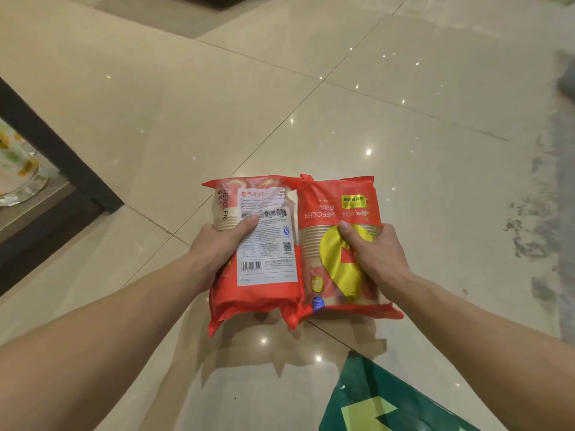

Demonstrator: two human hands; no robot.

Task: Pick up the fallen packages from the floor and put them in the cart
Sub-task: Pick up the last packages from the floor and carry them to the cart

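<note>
Glossy beige tiled floor (311, 88) below. Two red plastic packages of paper cups held side by side, touching, above floor: label-side package (258, 253) clasped by left hand (221, 244), yellow-heart package (342, 244) clasped by right hand (376, 253). Green floor sticker (389, 399) near right. Dark shelf base (62, 157) far left.

Only two forearms and two hands of the person show. Both forearms are bare from the lower picture edges up to the wrists: no sleeve, cuff, watch, band or glove covers them. The left hand (221, 244) is bare, its thumb ending in a short, plain nail. The right hand (375, 248) is likewise bare, with a short unpainted thumbnail. No rings or markings show on the visible fingers. The forearms look smooth.
</note>
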